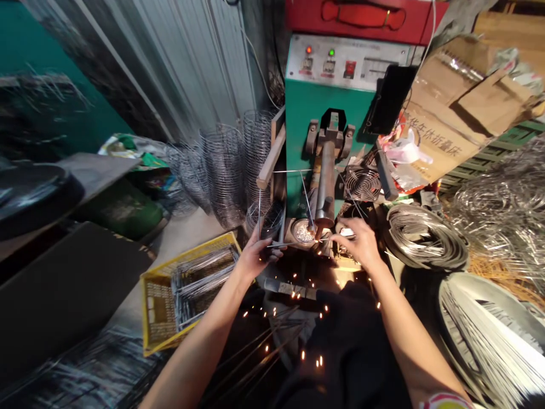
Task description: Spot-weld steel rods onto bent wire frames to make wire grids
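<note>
My left hand (258, 257) is closed around the left corner of a bent steel wire frame (307, 196). The frame stands up in front of the green welding machine (298, 136). One of its wires runs right, to the tip below the machine's thick round arm (327, 182). On the other side of that tip, my right hand (358, 241) pinches thumb against fingers on what looks like a short wire end, mostly hidden by the fingers. Orange sparks fly from the contact point and fall toward my lap. A small round dish (303, 232) of shiny bits sits just behind the wire.
A yellow crate (147, 309) of cut wire rods stands left of my left forearm. Wire coil stacks (221, 176) rise behind it. Flat metal coils (426, 236) and a basin (447, 284) of long wires lie right. A black phone-like slab (392, 99) hangs on the machine beside cardboard boxes (447, 125).
</note>
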Available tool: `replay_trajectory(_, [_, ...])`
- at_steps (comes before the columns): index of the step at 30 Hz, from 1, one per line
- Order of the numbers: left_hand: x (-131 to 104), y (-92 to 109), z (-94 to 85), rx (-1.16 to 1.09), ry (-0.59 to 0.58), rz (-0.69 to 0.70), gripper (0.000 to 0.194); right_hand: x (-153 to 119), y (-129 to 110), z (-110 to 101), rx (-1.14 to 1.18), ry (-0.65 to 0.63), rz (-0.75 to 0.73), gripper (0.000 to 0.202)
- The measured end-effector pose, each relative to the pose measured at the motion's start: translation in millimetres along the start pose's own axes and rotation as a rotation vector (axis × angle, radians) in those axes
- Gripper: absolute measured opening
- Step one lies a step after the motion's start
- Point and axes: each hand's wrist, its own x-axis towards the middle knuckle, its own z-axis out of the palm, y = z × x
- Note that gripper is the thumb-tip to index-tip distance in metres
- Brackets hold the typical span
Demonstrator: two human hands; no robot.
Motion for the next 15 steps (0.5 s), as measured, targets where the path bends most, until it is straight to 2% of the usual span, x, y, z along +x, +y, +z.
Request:
replay_trajectory(2, [3.0, 0.2, 0.2, -0.008, -0.006, 0.005, 0.093, -0.3, 14.2, -4.7, -0.022, 0.155, 0.150, 0.054])
replay_trajectory(3, [4.3, 0.4, 1.1, -0.013, 0.002, 0.009, 0.093, 0.0, 20.8, -6.7, 0.009, 0.192, 0.249, 0.054])
replay_trajectory(6, [1.2, 0.0, 5.5, -0.032, 0.032, 0.027, 0.094, -1.8, 29.8, -10.4, 0.221, 0.152, 0.462, 0.055])
replay_trajectory(9, [-27.6, -7.8, 6.1, -0.049, 0.013, 0.020, 0.096, -23.3, 17.4, -12.5, 0.487, 0.093, 0.565, 0.056])
replay_trajectory(12, [-85.7, -27.6, -2.5, -0.008, 0.006, -0.016, 0.096, -82.0, -7.9, -18.5, 0.803, 0.028, 0.708, 0.052])
replay_trajectory(15, [-143.8, -43.2, -17.6, 0.042, 0.033, -0.097, 0.097, -169.0, -32.7, -30.6, 0.983, -0.084, 0.848, 0.048])
